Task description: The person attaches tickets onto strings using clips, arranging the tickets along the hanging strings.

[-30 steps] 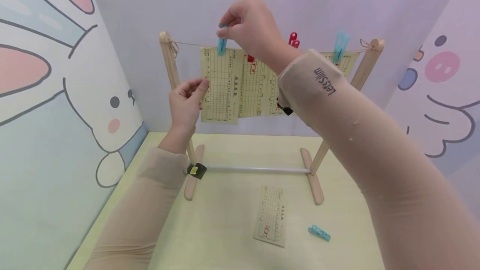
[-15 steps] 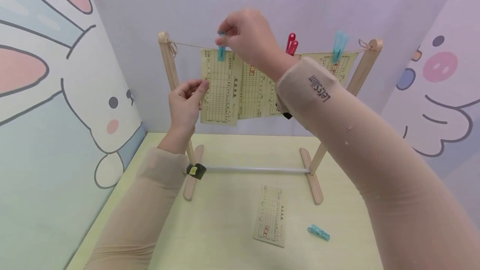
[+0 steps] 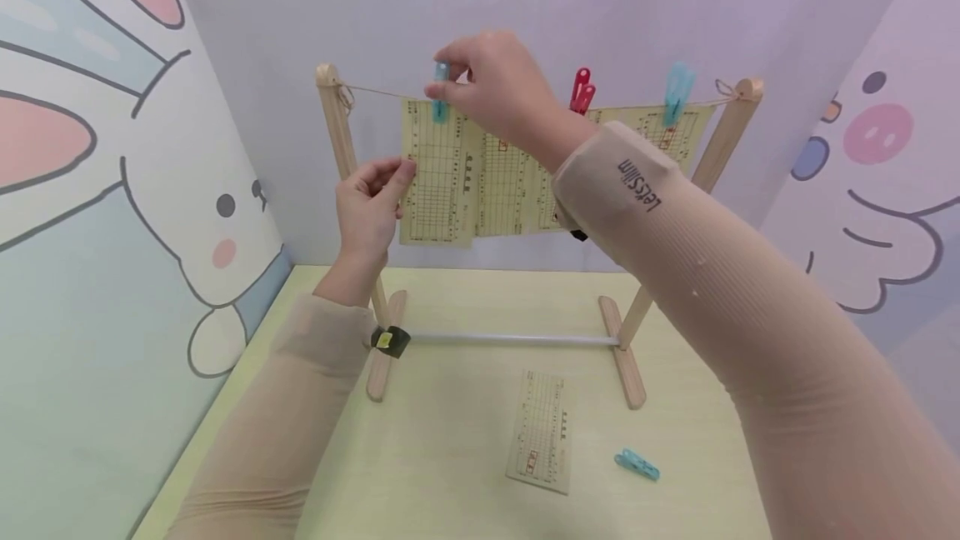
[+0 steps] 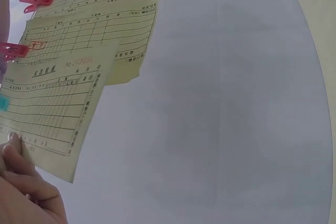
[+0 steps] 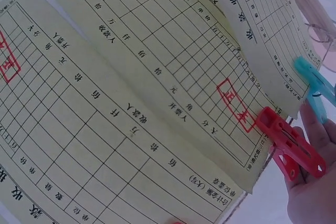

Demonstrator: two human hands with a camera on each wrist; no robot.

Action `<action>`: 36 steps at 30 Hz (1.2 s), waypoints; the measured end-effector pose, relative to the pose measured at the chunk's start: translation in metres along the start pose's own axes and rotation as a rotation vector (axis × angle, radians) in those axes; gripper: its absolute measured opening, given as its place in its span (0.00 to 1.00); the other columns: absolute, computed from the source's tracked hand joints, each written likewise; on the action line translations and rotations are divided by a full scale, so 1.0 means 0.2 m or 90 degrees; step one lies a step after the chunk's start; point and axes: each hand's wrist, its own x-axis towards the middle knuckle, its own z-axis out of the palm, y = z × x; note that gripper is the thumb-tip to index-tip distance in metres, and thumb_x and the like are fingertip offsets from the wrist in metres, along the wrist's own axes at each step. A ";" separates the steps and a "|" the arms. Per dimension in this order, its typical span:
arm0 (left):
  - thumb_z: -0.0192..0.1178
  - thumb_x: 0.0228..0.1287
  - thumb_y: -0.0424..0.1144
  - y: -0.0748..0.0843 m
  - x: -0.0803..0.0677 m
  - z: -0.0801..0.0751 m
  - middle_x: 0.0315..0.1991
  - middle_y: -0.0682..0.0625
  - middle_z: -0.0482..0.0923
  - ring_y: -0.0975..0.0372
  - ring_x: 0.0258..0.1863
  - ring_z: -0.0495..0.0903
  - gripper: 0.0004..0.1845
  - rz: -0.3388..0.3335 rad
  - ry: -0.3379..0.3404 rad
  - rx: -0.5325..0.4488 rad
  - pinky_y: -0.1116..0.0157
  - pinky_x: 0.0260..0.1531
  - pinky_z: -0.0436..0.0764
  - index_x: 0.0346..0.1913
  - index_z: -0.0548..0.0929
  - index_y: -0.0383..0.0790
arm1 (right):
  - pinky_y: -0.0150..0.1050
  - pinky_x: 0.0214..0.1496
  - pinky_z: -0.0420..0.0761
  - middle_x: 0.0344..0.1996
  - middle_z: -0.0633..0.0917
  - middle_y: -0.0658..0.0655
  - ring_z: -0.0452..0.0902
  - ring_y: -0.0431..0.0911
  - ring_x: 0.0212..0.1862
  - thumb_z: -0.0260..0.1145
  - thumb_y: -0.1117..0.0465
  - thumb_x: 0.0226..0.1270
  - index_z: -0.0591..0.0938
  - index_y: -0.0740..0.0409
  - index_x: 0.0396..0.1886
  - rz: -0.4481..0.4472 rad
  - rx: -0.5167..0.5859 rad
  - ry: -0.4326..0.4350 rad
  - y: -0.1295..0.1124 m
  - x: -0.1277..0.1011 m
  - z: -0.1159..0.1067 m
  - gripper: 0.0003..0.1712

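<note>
A wooden drying rack [image 3: 339,148] carries a string with several yellow paper slips pegged to it. My right hand [image 3: 450,77] pinches a blue clothespin [image 3: 441,92] at the top of the leftmost slip [image 3: 442,182], on the string. My left hand [image 3: 397,177] pinches that slip's left edge, and its fingers [image 4: 16,163] show at the slip's [image 4: 47,108] corner in the left wrist view. In the right wrist view the blue clothespin [image 5: 315,88] sits beside a red clothespin [image 5: 289,142].
Further right on the string are a red clothespin [image 3: 581,90] and a blue clothespin [image 3: 677,94]. On the pale table [image 3: 450,473] lie a loose slip [image 3: 542,430] and a blue clothespin [image 3: 637,465]. Cartoon walls close in on the left, back and right.
My right hand has come down a little over the string, still pinching the blue clothespin. My left hand keeps its hold on the slip's edge.
</note>
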 end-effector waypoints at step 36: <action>0.69 0.62 0.45 0.03 -0.02 -0.05 0.41 0.57 0.80 0.69 0.20 0.71 0.14 -0.033 0.040 0.030 0.75 0.23 0.69 0.47 0.85 0.42 | 0.38 0.54 0.73 0.43 0.88 0.60 0.78 0.52 0.47 0.70 0.55 0.67 0.85 0.65 0.50 -0.255 0.032 0.349 0.18 -0.24 -0.06 0.19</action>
